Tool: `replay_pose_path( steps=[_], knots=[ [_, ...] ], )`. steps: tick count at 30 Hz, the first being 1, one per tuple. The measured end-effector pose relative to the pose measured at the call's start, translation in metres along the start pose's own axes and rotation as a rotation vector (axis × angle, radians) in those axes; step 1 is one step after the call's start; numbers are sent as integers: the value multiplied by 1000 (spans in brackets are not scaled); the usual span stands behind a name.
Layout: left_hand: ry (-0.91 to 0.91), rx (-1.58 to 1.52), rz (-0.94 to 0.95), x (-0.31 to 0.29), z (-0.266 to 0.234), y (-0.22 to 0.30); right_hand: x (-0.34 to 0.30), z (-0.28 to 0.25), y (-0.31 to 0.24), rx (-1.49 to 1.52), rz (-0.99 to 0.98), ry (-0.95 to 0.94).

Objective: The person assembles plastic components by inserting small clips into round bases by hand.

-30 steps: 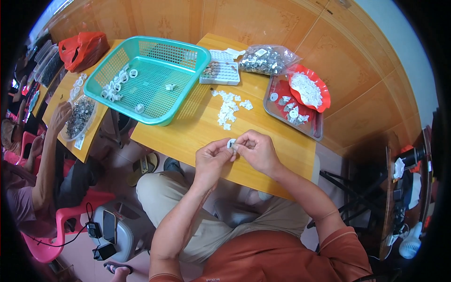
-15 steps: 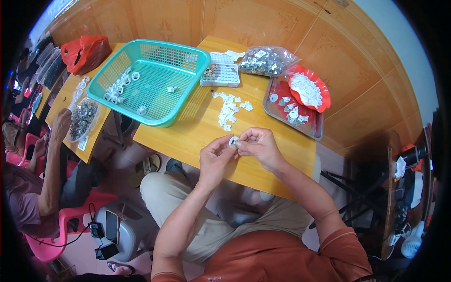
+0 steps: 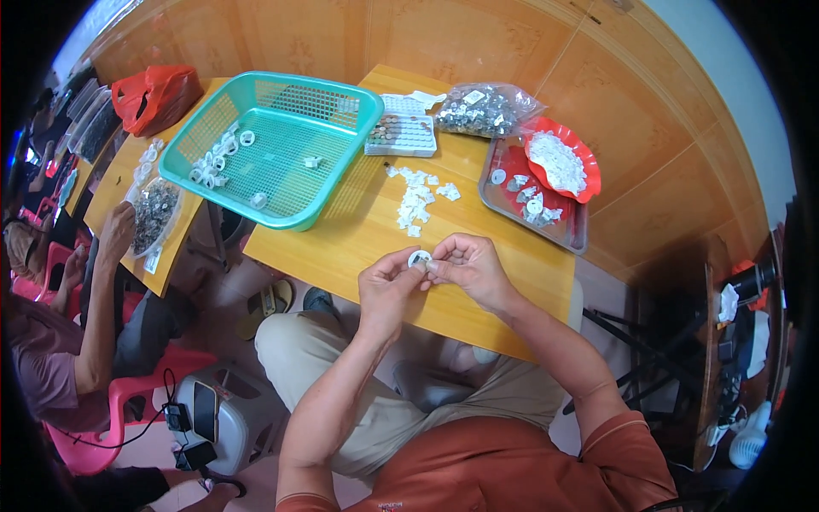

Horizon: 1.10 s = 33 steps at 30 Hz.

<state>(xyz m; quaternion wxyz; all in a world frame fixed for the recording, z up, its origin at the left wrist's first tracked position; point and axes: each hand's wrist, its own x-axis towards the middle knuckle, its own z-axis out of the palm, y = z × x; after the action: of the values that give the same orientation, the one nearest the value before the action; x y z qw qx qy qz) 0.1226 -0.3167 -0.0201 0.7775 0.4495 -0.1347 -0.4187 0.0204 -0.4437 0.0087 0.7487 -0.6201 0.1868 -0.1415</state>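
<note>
Over the near part of the yellow table, my left hand (image 3: 388, 286) pinches a small round white plastic part (image 3: 418, 256) between thumb and fingers. The part is tilted, with a darker middle. My right hand (image 3: 465, 266) is closed at its right edge, thumb and fingertips pressed together; anything small between them is hidden. Just beyond my hands lies a loose pile of small white pieces (image 3: 415, 203). To the right, a shallow tray (image 3: 573, 237) holds several round white parts, and a red scalloped dish (image 3: 590, 162) of white bits rests over its far side.
A green basket (image 3: 294, 224) at the left holds several white round parts. Behind stand a white compartment tray (image 3: 414, 136) and a clear bag of small metal parts (image 3: 486, 111). A co-worker's hand (image 3: 118, 229) is at a tub of metal parts (image 3: 155, 218) on the left table.
The round white part has shifted slightly left and turned, showing more of its face. Both my hands stay close together. At lower left, another person's leg and foot have moved further into view.
</note>
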Motion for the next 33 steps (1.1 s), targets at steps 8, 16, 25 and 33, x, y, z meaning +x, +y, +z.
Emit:
replay_pose_path(
  steps=[8,16,25,33],
  knots=[
    [2,-37,7,3,-2,3,6,-4,-3,-43,-1,-62],
    [2,-53,-5,4,-1,8,12,-4,-7,-46,18,-98],
    [92,-5,2,3,2,17,21,-6,-9,-89,27,-127],
    [123,21,-64,4,-1,17,83,-28,-57,-659,-98,35]
  ],
)
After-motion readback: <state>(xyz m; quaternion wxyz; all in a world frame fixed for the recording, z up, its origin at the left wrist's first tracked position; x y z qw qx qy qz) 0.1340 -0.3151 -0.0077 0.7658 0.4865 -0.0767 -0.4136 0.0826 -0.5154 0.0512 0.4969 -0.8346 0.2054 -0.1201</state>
